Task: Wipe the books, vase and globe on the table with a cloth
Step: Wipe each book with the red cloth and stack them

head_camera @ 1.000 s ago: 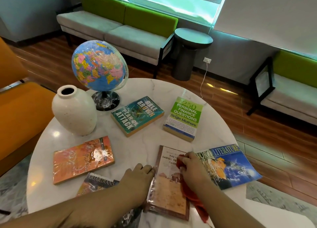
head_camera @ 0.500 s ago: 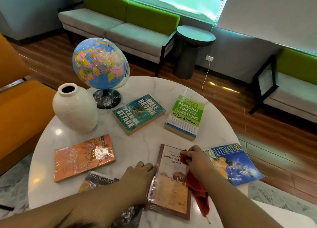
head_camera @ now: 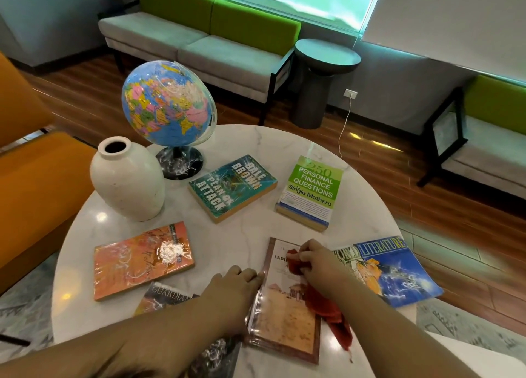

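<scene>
1. Find the brown book [head_camera: 284, 320] lying flat at the near edge of the round table [head_camera: 256, 144], between the dark book [head_camera: 168, 298] and the blue book [head_camera: 398, 272].
2. Note the right hand [head_camera: 316, 264] clenched round a red cloth [head_camera: 327, 312], pressing it on the far half of the cover, with the loose tail trailing down the right side.
3. Note the left hand [head_camera: 230, 292], fingers curled onto the book's left edge, pinning it down.
4. Wipe in long, light strokes from the far end to the near end. Hold the left edge firmly, since the glossy wrap looks likely to slide on marble.
5. Gather the trailing tail into the palm to avoid dragging dust back across the cover.
6. Reach the corners and edges before going on to the remaining books, the vase [head_camera: 128, 181] and the globe [head_camera: 168, 104].
7. Reckon the long axis as running nearly straight away from the body: front cover up, title end farthest, lettering upright toward the reader.
</scene>
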The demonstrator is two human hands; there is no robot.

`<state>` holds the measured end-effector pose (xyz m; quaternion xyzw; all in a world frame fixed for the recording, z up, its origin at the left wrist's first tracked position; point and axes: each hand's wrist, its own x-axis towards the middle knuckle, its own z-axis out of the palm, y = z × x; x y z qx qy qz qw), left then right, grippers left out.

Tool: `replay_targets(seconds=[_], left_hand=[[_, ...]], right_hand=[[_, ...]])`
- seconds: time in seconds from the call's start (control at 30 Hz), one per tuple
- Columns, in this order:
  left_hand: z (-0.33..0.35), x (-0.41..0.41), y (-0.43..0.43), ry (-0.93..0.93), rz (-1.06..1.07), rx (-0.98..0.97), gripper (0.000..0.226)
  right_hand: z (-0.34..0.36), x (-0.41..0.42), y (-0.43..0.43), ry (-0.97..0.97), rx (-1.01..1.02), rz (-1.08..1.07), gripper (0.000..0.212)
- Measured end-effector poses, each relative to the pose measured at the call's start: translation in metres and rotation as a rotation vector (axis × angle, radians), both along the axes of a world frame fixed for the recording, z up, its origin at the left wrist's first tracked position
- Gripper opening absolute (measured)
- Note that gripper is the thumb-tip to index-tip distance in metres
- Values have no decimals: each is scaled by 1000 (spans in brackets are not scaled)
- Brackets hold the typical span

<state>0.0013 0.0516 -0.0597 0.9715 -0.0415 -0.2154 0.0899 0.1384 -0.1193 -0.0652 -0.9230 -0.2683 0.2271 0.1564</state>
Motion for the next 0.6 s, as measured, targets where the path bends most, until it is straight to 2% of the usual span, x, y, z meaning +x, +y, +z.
replay_targets(seconds=[0.1,0.17,0.27,0.4,0.5,0.6], left_hand=[[1,0,0,-2,0,3,107],[0,-1,0,4,0,1,107],[1,-1,0,-2,-2,-7,106],[-2,1,0,10,-3,-4,107],[-7,1,0,7,13,6,106],[-8,1,1,11,15,-1,106]], right_hand=[[2,2,4,-24,-10,-85,35],[0,-8,8,-89,-19,-11,40],[-2,-14,2,-29,15,68,35],[1,-9,1,-15,24,-129,25],[-7,-27,7,-89,21,18,37],[-5,-24,2,-1,43,30,32]])
